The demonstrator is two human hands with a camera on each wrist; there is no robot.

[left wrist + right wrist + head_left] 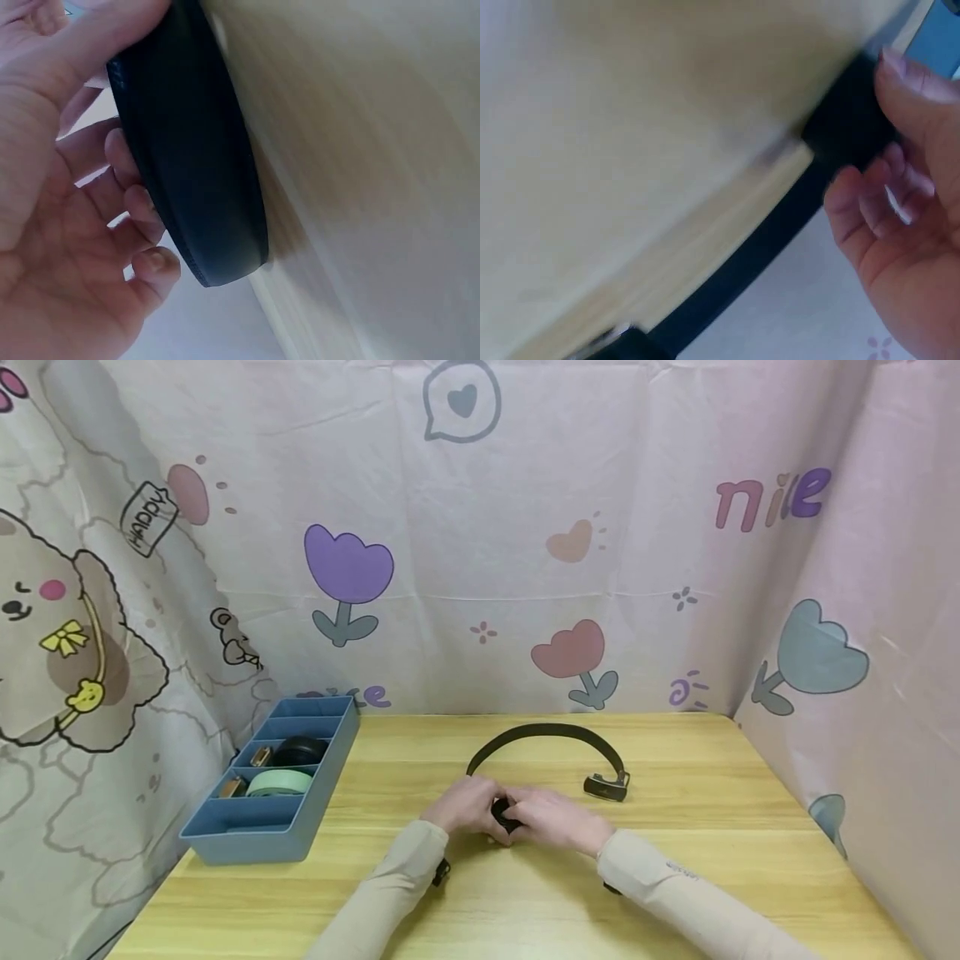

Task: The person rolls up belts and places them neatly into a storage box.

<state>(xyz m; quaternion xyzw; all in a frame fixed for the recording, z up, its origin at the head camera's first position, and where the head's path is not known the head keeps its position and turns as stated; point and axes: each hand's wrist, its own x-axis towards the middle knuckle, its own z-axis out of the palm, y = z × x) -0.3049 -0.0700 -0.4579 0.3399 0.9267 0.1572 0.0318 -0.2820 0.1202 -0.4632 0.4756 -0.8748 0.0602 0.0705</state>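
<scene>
A black belt [551,729] curves in an arc on the wooden table, its dark buckle [606,787] with metal edges lying at the right end. Near the table's middle, my left hand [467,804] and right hand [551,817] meet at the belt's other end, which looks coiled. In the left wrist view, the thumb lies along one edge of the black strap [191,165] with curled fingers behind it. My right thumb and fingers grip the dark coiled part [847,112] in the right wrist view. Both hands partly hide the coil.
At the left stands a blue-grey compartment box [303,843]. It holds a black coil [300,750] and a light green coil [279,782], each beside a gold-coloured piece. A printed curtain [480,568] hangs behind the table and along both sides.
</scene>
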